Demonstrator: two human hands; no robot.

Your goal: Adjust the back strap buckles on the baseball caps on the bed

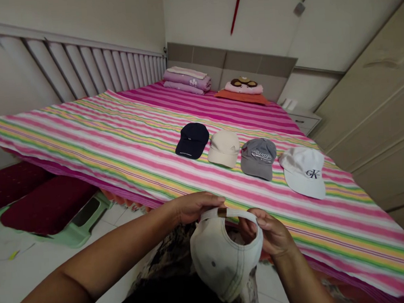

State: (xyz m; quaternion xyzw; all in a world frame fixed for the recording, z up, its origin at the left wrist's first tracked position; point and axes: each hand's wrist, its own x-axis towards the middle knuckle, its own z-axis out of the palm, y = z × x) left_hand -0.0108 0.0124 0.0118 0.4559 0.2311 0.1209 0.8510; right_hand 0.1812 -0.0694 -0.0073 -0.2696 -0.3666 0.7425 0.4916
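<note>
A pale baseball cap point(214, 257) hangs between my two hands in front of my body, its rear opening and strap facing up. My left hand point(195, 206) grips the band at the strap's left end, near a brown patch. At the right end of the strap, my right hand point(271, 232) pinches the edge of the opening. The cap's brim is out of sight. Beyond my hands, a row of caps lies on the bed: a navy cap point(193, 139), a beige cap point(224, 147), a grey cap point(258, 157) with white lettering, and a white cap point(305, 171) with dark letters.
The bed's striped sheet point(118, 143) spreads before me. Folded purple bedding point(188, 82) and a pink pillow point(242, 88) sit by the headboard point(237, 61). Green stools with dark red covers point(49, 203) stand at left. A wardrobe point(376, 125) is at right, beside a nightstand point(303, 120).
</note>
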